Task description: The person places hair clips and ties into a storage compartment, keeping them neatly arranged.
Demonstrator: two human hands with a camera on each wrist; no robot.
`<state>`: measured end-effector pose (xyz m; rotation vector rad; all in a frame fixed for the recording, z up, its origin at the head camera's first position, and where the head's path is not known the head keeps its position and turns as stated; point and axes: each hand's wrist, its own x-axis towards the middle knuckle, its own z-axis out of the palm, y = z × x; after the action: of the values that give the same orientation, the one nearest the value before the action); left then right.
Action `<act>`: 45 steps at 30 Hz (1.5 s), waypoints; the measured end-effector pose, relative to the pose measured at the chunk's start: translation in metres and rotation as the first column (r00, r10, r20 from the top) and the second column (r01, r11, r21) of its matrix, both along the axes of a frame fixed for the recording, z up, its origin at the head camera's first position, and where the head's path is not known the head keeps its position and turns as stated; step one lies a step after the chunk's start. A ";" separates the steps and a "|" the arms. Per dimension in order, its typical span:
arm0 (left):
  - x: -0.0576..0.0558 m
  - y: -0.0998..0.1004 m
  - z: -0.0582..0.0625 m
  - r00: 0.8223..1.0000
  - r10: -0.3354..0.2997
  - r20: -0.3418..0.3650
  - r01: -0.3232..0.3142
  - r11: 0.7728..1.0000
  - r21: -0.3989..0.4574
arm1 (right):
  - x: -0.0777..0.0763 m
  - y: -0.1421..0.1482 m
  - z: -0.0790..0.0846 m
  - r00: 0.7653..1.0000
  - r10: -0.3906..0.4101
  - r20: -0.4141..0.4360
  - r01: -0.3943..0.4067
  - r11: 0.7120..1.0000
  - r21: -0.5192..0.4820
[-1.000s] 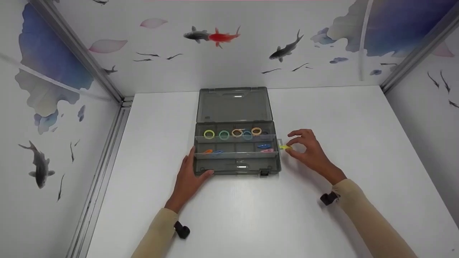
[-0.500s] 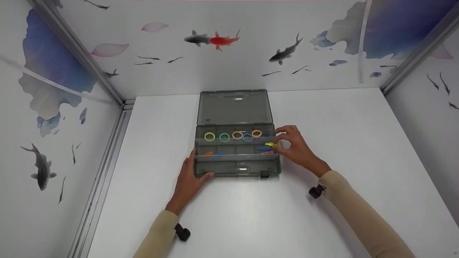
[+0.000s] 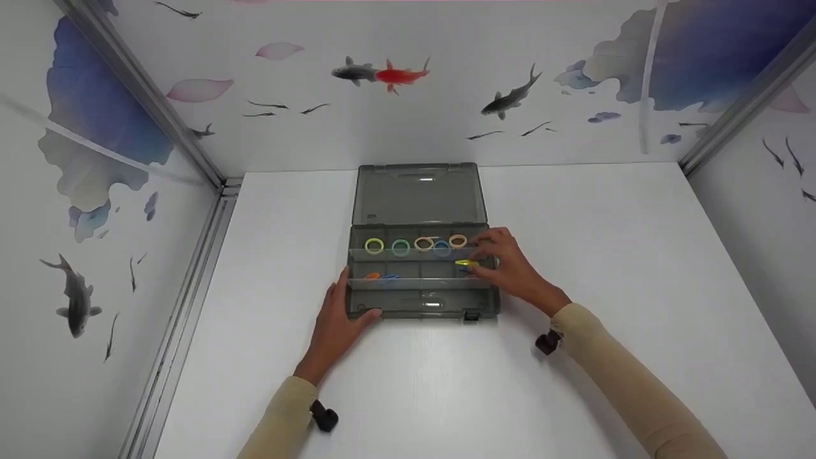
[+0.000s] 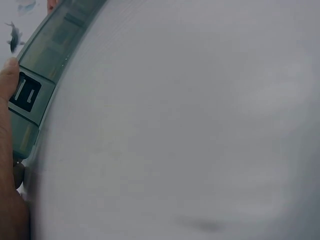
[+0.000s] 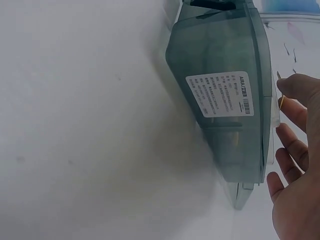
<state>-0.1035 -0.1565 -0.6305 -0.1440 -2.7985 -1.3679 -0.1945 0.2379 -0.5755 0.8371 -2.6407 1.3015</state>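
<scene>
A grey see-through organizer box (image 3: 395, 302) lies with its lid (image 3: 417, 201) folded back. Along its left side and front corner rests my left hand (image 3: 335, 325), fingers straight and thumb (image 4: 10, 75) on the front wall by a latch. My right hand (image 3: 513, 264) pinches a yellow hair clip (image 3: 465, 262) between thumb and finger, over the right end of the middle row. Just below it a blue clip (image 3: 465, 269) is partly hidden. An orange clip (image 3: 372, 276) and another blue clip (image 3: 389, 277) lie at that row's left.
Several ring-shaped bands stand in the back row, among them a yellow-green ring (image 3: 366, 246) and a peach ring (image 3: 451, 241). A white label (image 5: 220, 94) is on the box's right side. Behind the white table (image 3: 433, 389) rises a patterned wall (image 3: 440, 115).
My right hand has brought the yellow clip leftward from beside the box to over the middle row, now covering the pink clip there. The left hand stays against the box.
</scene>
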 end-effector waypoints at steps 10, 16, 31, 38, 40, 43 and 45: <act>0.000 0.000 -0.002 1.000 0.004 0.011 -0.005 0.999 0.033 | -0.002 -0.013 -0.002 0.996 0.065 -0.053 -0.065 0.998 0.002; -0.001 -0.001 -0.004 1.000 0.001 0.010 -0.001 0.999 0.039 | -0.003 -0.017 -0.002 0.995 0.083 -0.064 -0.082 0.997 0.016; 0.000 -0.001 -0.002 1.000 0.003 0.009 -0.003 1.000 0.015 | -0.008 -0.030 -0.001 0.991 0.119 -0.060 -0.113 0.990 0.087; -0.002 -0.001 -0.003 1.000 -0.007 -0.012 0.008 1.000 0.018 | -0.011 -0.035 -0.002 0.992 0.096 -0.081 -0.088 0.991 0.103; -0.002 -0.002 -0.004 1.000 -0.012 -0.021 0.013 1.000 0.021 | -0.011 -0.036 -0.003 0.991 0.093 -0.092 -0.083 0.991 0.105; -0.002 -0.002 -0.004 0.999 -0.018 -0.028 0.018 1.000 0.023 | -0.012 -0.037 -0.003 0.991 0.093 -0.101 -0.082 0.990 0.112; -0.001 -0.003 -0.005 0.999 -0.022 -0.030 0.022 0.999 0.025 | -0.013 -0.037 -0.003 0.990 0.099 -0.102 -0.087 0.989 0.118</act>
<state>-0.1048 -0.1595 -0.6350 -0.1934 -2.7622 -1.3938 -0.2072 0.2009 -0.5785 1.0270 -2.6403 1.0998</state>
